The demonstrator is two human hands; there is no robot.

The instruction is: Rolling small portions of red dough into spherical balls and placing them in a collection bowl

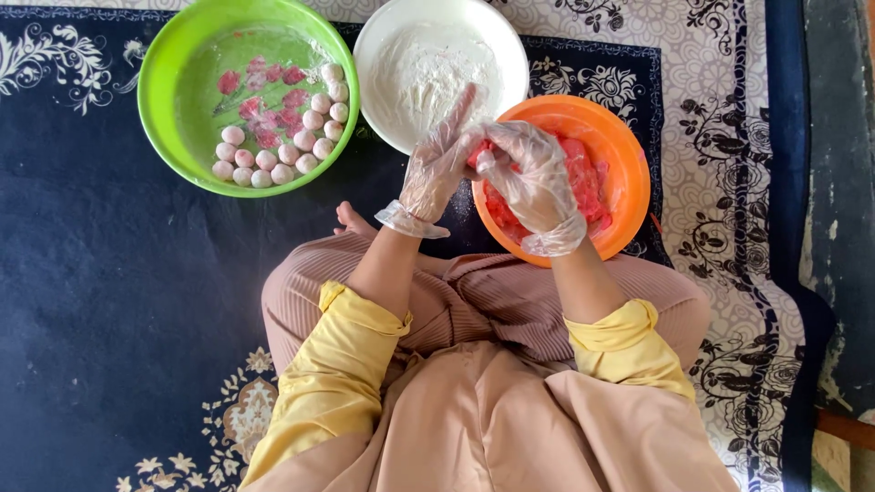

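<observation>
Lap: bottom centre, yellow sleeves and a beige skirt, knees folded on the dark blue rug.
Green bowl: upper left, green bowl on the rug, pale pink balls in rows along its lower right, flat red pieces mid-bowl.
White bowl: top centre, white bowl of flour, just beside the green one, its lower edge behind the hands.
Left hand: centre, left hand in a clear glove, fingers straight and together, pointing up over the flour bowl's edge, flat against the right hand; gripping nothing on its own.
Dough piece: between the two palms, a red dough piece peeks out, mostly hidden.
Right hand: right of centre, right hand gloved too, fingers curled over that piece, above the orange bowl.
Orange bowl: centre right, orange bowl with red dough, rim touching the white bowl, near edge at the knees.
</observation>
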